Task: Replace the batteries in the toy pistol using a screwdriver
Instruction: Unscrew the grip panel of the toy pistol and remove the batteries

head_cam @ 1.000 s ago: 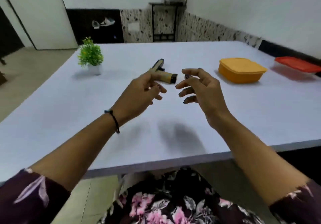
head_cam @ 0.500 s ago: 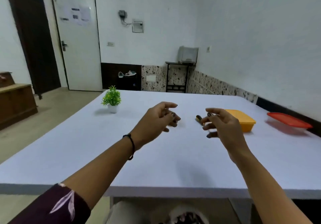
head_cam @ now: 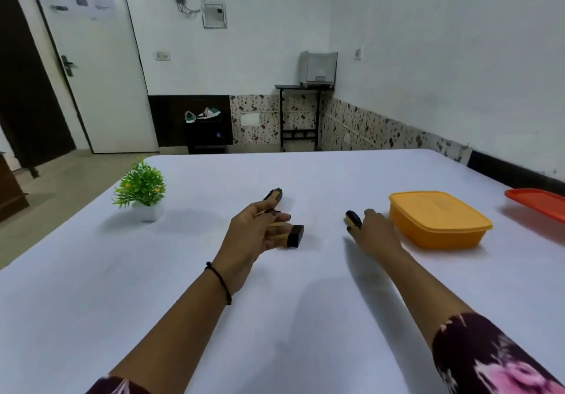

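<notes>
Fingers (head_cam: 276,218) hiding toy pistol (head_cam: 294,236) middle, right hand (head_cam: 371,231) covering screwdriver (head_cam: 353,219)

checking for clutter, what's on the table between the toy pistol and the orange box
In the head view, only the right hand and the black-and-yellow object at its fingers lie between the toy pistol and the orange box; otherwise bare table.

Sitting beyond the left hand (head_cam: 253,234): one potted plant (head_cam: 141,189) and one toy pistol (head_cam: 287,228). Lying right of the right hand (head_cam: 371,230): one orange container (head_cam: 437,219), one red lid (head_cam: 538,202).
</notes>
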